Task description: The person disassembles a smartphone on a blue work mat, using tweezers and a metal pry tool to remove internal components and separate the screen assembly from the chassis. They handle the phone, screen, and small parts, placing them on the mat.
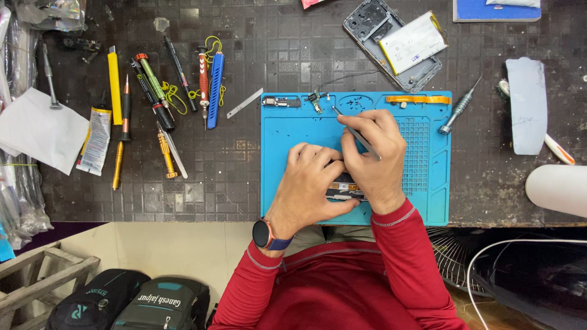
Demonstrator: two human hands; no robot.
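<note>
Both hands work together near the front of the bright blue rectangular silicone repair mat (287,153), which lies on the dark tiled surface (244,183); the left hand (309,183), a smartwatch with a dark strap on its wrist, is curled closed, pressing down on a small dark flat electronic part with an orange-brown strip (343,188), of which only an edge shows between the two hands; the right hand (374,156) is pinched shut on a pair of slim silver metal tweezers (356,134), whose far end points away toward the mat's upper trays while the working tip is hidden under the fingers.

The step in hand looks like fine picking or seating on that small part, the left hand steadying it while the tweezers work at it; the next move seems to call for a firm hold from the left hand and a light, exact touch from the tweezer tip, since the piece is small and mostly covered.

Beyond the mat lies an opened grey phone body with a white battery (397,44); a silver-handled precision screwdriver (458,109) rests at the mat's right edge; a loose row of coloured screwdrivers and prying tools (159,104) lies well apart to the left.
</note>
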